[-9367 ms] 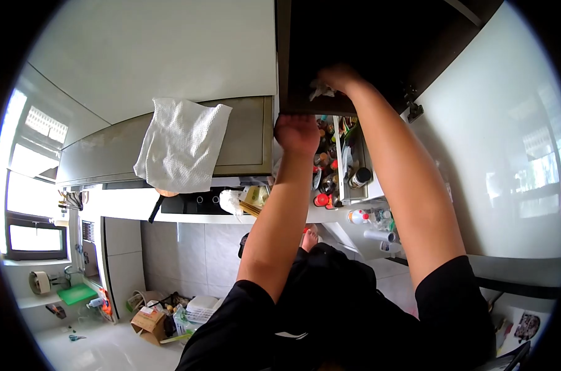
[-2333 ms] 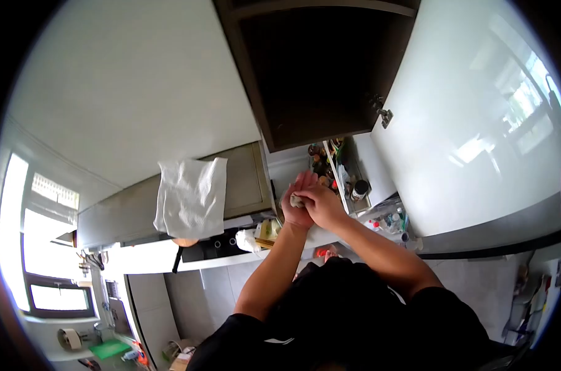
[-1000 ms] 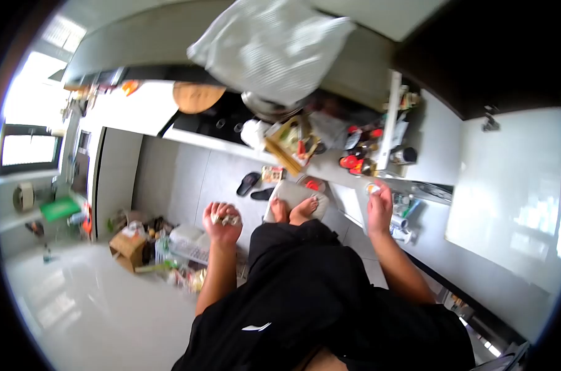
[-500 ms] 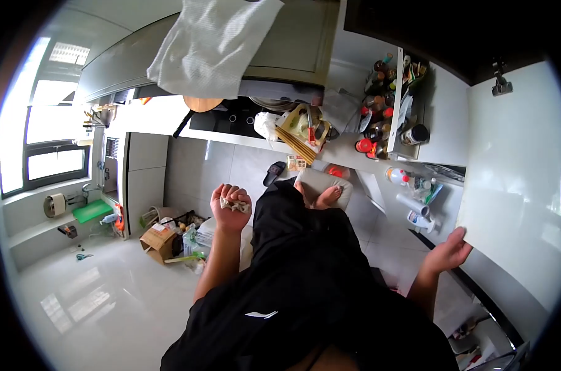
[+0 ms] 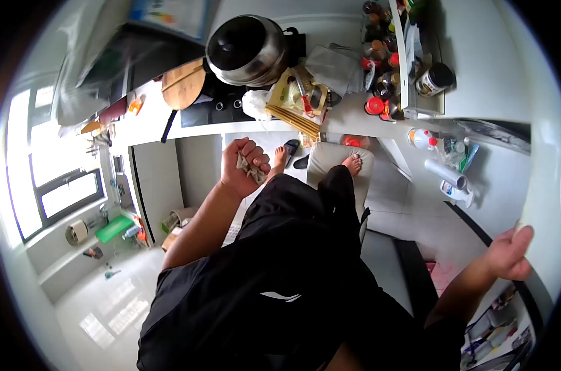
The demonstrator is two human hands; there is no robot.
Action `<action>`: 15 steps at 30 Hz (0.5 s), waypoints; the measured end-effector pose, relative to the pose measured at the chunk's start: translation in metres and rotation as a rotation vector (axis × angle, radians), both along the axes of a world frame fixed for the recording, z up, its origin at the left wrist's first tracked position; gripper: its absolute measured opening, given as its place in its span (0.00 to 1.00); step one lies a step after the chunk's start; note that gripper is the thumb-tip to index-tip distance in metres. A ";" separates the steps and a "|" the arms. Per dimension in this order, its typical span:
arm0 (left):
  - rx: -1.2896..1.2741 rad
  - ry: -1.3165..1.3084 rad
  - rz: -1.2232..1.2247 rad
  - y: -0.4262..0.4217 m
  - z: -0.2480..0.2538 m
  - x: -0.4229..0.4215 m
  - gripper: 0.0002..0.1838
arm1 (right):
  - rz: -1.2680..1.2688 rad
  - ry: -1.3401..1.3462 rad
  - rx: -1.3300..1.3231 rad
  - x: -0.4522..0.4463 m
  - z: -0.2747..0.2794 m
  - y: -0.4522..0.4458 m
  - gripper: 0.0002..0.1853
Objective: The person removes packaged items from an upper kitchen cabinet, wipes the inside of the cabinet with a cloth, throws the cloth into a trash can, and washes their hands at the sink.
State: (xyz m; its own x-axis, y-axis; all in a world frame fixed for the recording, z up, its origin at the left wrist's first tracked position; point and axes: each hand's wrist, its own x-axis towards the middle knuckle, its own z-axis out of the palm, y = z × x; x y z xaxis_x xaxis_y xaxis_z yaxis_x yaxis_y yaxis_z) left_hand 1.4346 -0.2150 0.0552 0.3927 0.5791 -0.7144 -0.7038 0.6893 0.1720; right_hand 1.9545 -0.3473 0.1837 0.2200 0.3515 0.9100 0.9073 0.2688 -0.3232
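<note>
My left hand (image 5: 244,168) is closed in a fist around a crumpled greyish-white cloth or wad of tissue (image 5: 251,167); which of the two I cannot tell. My right hand (image 5: 509,255) is out at the far right, thumb up and fingers curled at the edge of a white cabinet door (image 5: 545,167). Below me is a pale cushioned stool (image 5: 336,159) with one of my bare feet (image 5: 353,164) on it. The other bare foot (image 5: 279,159) is down at floor level beside dark slippers (image 5: 291,147).
A lidded steel pot (image 5: 246,52) stands on the stove. Chopsticks (image 5: 293,120) jut past the counter edge (image 5: 200,128). Sauce bottles (image 5: 385,83) crowd the right corner. More bottles (image 5: 421,138) stand lower right. A green board (image 5: 114,229) lies by the window.
One foot has come off the stool to the floor. My view has shifted, bringing the pot in. The door and my right hand have moved right; my left hand still grips the wad.
</note>
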 end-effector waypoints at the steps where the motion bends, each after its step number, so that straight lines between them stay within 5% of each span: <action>1: -0.022 0.022 -0.049 0.001 -0.008 -0.002 0.20 | -0.062 -0.117 0.004 0.008 -0.002 -0.005 0.13; 4: -0.138 0.095 -0.192 0.018 -0.014 -0.015 0.19 | -0.581 -0.882 -0.110 0.029 -0.002 -0.025 0.16; 6: -0.131 0.145 -0.299 0.027 -0.024 -0.034 0.20 | -0.472 -1.190 0.133 0.014 0.017 0.017 0.16; 9: -0.063 0.210 -0.382 0.037 -0.051 -0.079 0.21 | -0.090 -0.799 0.028 -0.007 0.035 0.036 0.06; 12: 0.038 0.135 -0.456 0.060 -0.107 -0.109 0.21 | -0.049 0.218 0.044 -0.083 0.019 0.043 0.22; 15: 0.065 -0.009 -0.570 0.087 -0.186 -0.134 0.20 | -0.348 0.224 -0.095 -0.072 0.015 0.026 0.13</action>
